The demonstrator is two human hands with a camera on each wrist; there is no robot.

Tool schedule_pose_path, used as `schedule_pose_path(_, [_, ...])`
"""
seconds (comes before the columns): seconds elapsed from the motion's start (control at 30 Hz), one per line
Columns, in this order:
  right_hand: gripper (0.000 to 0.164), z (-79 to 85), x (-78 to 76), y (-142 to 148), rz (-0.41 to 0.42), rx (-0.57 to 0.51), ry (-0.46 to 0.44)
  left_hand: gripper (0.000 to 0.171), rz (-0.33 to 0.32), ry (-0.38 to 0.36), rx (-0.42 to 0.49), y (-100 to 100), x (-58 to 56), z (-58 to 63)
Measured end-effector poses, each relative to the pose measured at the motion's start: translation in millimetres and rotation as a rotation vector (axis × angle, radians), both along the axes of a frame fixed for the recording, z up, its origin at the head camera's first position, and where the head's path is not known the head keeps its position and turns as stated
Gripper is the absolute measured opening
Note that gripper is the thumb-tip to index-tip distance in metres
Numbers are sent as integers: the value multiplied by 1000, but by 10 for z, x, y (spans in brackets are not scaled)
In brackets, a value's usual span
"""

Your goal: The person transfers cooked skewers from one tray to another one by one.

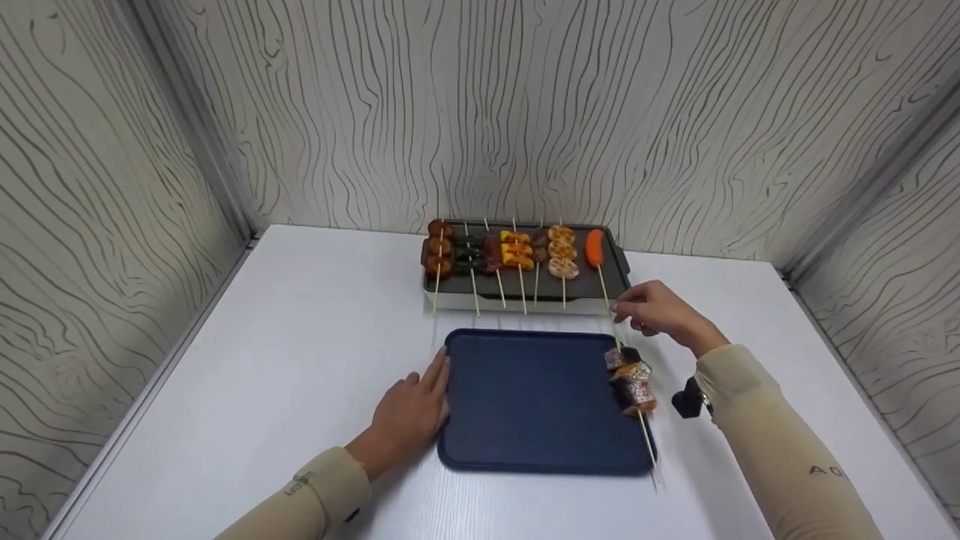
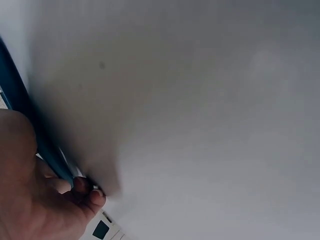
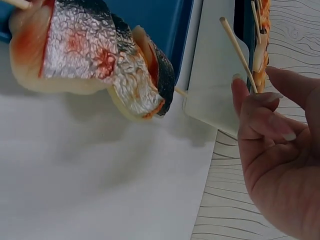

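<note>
My right hand pinches the lower stick of a skewer with an orange sausage, whose top lies over the black griddle. In the right wrist view the thin wooden stick shows between thumb and fingertips. A fish skewer, silver-skinned pieces on a stick, lies along the right rim of the dark blue tray. It appears large and close in the right wrist view. At the tray's left edge rests my left hand, fingers extended along the rim and holding no skewer.
The griddle stands behind the tray near the back wall. Across it lie several skewers, including yellow pieces, round grilled slices and brown rounds, sticks pointing forward. White table surrounds both; patterned panels enclose it.
</note>
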State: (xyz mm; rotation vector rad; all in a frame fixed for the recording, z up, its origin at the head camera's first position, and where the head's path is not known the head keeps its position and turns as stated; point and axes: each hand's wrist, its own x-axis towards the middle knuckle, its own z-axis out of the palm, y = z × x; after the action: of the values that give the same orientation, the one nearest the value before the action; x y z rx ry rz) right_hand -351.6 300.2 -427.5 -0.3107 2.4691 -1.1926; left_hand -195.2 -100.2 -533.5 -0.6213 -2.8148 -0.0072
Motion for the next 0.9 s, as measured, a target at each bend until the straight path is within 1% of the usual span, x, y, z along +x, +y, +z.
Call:
schedule_pose_path(0.27, [38, -75, -16, -30, -32, -107, -53, 52, -1, -3, 8, -17, -13, 17])
schedule_pose_path(0.47, [37, -152, -13, -84, -32, -135, -58, 53, 1, -2, 6, -18, -16, -3])
schedule_pose_path(0.6, [32, -181, -14, -124, -37, -141, -28, 54, -4, -5, 15, -14, -17, -15])
schedule_pose_path(0.73, [27, -188, -6, -146, -21, -124, 34, 53, -13, 23, 19, -17, -19, -32])
schedule_pose_path(0.83, [25, -179, 12, -147, -2, -95, 64, 53, -14, 37, 17, -15, -15, -21])
schedule_pose_path(0.9, [23, -166, 27, -145, 4, -77, 81, 52, -10, 28, 20, -14, -3, -2])
